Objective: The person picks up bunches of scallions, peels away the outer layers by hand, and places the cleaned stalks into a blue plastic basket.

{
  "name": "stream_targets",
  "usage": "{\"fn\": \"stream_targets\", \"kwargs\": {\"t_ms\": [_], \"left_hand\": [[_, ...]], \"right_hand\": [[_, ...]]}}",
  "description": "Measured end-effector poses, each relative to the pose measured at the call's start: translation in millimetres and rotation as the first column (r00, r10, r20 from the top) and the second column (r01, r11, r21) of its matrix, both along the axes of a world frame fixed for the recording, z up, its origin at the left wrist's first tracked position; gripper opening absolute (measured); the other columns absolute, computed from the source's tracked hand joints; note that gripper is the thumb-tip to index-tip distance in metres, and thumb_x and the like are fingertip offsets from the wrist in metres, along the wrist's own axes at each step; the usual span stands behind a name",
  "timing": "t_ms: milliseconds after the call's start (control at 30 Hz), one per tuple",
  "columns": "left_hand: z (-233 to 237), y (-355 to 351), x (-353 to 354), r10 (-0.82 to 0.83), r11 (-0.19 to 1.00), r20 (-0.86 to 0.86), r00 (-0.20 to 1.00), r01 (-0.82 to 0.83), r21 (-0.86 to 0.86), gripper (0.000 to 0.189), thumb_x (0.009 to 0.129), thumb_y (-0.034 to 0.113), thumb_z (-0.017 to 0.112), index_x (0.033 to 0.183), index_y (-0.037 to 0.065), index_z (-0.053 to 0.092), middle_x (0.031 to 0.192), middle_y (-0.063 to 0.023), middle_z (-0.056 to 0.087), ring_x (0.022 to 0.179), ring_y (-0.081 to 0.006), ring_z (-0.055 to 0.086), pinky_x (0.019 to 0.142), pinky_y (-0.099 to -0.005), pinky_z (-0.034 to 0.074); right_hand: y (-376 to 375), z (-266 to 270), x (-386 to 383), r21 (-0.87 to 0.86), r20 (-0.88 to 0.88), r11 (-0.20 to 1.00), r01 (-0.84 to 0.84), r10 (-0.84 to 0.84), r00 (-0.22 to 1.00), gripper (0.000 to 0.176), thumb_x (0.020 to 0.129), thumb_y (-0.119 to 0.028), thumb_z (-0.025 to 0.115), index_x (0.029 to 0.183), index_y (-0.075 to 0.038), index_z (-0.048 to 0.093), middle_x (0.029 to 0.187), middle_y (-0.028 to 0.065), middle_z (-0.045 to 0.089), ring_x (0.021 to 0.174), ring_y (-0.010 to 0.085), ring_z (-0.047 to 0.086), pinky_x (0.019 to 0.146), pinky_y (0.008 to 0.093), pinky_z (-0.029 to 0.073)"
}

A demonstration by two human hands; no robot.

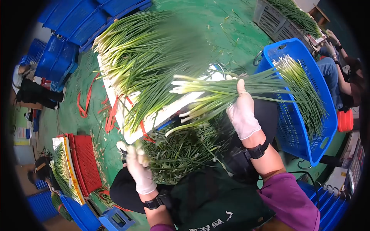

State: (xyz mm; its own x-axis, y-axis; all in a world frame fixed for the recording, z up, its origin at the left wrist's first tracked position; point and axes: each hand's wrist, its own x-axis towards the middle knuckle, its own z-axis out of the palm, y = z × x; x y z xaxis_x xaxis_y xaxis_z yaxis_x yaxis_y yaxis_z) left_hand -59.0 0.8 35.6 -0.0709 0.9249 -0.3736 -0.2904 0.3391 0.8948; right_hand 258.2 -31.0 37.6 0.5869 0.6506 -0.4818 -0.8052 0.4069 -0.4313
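My right hand (243,111), in a white glove, is closed around a bunch of spring onions (208,90). Their white root ends point left, and the green leaves stretch right over the blue basket's edge. My left hand (138,169), also gloved, is low on the left by the corner of a white board (133,133). Its fingers are curled and slightly blurred; pale bits show at the fingertips, but I cannot make out what they are. A large heap of spring onions (131,57) lies on the board. Loose green leaves (177,154) are piled below it, between my knees.
A blue basket (283,127) holding more spring onions (304,92) stands at my right. Red straps (88,98) lie on the green floor at left, near a red crate (85,163). Blue crates (73,21) are stacked at upper left. Other people work at both sides.
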Motion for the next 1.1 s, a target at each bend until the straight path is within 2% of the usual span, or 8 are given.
{"fn": "stream_targets", "kwargs": {"t_ms": [167,300,400,567,733,833,1033,1100], "left_hand": [[10,28,-5,0.211,0.951,0.039,0.977,-0.215,0.222,0.026,0.100,0.030,0.052,0.089,0.007,0.058,0.057,0.0095,0.036,0.045,-0.0023,0.027,0.041,-0.0204,0.022],[40,10,82,-0.300,0.894,-0.400,0.866,0.401,0.199,0.035,0.079,0.012,0.079,0.110,0.003,0.067,0.080,0.0040,0.062,0.064,-0.0071,0.054,0.063,-0.0204,0.046],[17,10,113,0.059,0.462,-0.909,0.412,0.796,0.391,0.040,0.075,0.029,0.080,0.109,0.010,0.070,0.086,-0.0075,0.068,0.068,-0.0242,0.065,0.058,-0.0347,0.051],[4,8,130,0.098,0.432,-0.951,0.293,0.848,0.306,0.036,0.067,0.010,0.074,0.103,0.011,0.071,0.088,-0.0043,0.067,0.070,-0.0273,0.064,0.060,-0.0361,0.051],[-14,7,129,-0.136,0.544,-0.858,0.496,0.761,0.354,0.025,0.073,0.002,0.068,0.098,0.006,0.070,0.083,-0.0054,0.067,0.067,-0.0221,0.063,0.060,-0.0327,0.050],[-7,12,110,-0.520,0.819,-0.282,0.806,0.565,0.103,0.010,0.086,0.004,0.066,0.095,0.002,0.069,0.083,-0.0024,0.067,0.068,-0.0100,0.058,0.060,-0.0248,0.046],[1,30,-6,0.075,0.968,0.331,0.941,-0.148,0.204,0.016,0.093,0.019,0.062,0.091,0.003,0.059,0.061,0.0033,0.050,0.047,-0.0013,0.033,0.045,-0.0165,0.028],[-29,29,-63,-0.041,0.983,-0.315,0.948,0.095,0.158,0.023,0.091,0.023,0.067,0.099,0.002,0.061,0.066,-0.0003,0.056,0.050,-0.0069,0.043,0.049,-0.0222,0.036]], "right_hand": [[1,-2,-1,0.047,0.029,0.998,-0.042,0.041,0.999,0.041,0.102,-0.031,0.046,0.125,0.003,0.051,0.121,0.0151,0.059,0.112,0.0287,0.057,0.099,0.0453,0.046],[10,-30,-12,-0.050,0.105,0.997,0.065,-0.059,0.993,0.040,0.098,-0.031,0.056,0.121,0.002,0.053,0.117,0.0142,0.061,0.107,0.0286,0.059,0.096,0.0441,0.048],[9,-30,-17,-0.049,0.145,0.998,0.042,-0.035,0.989,0.038,0.098,-0.030,0.056,0.121,0.000,0.052,0.115,0.0138,0.061,0.104,0.0280,0.061,0.092,0.0444,0.051],[7,-24,-20,-0.126,0.142,0.989,0.079,-0.061,0.988,0.037,0.098,-0.027,0.057,0.123,0.000,0.051,0.113,0.0122,0.061,0.100,0.0254,0.062,0.085,0.0434,0.054],[8,-29,-18,-0.111,0.147,0.992,0.065,-0.048,0.988,0.038,0.099,-0.028,0.055,0.124,0.001,0.051,0.116,0.0126,0.060,0.101,0.0262,0.061,0.087,0.0448,0.054],[7,-14,-14,-0.113,0.049,0.992,0.047,-0.042,0.998,0.039,0.100,-0.030,0.052,0.123,0.002,0.052,0.118,0.0131,0.060,0.105,0.0273,0.060,0.092,0.0455,0.051],[0,-9,12,0.100,-0.094,0.994,0.034,-0.024,0.995,0.039,0.103,-0.032,0.044,0.123,0.001,0.053,0.119,0.0136,0.060,0.106,0.0244,0.058,0.094,0.0398,0.049],[0,-15,21,0.115,-0.140,0.990,0.080,-0.063,0.988,0.042,0.103,-0.033,0.042,0.123,0.002,0.053,0.119,0.0142,0.060,0.105,0.0264,0.058,0.096,0.0417,0.048]]}}
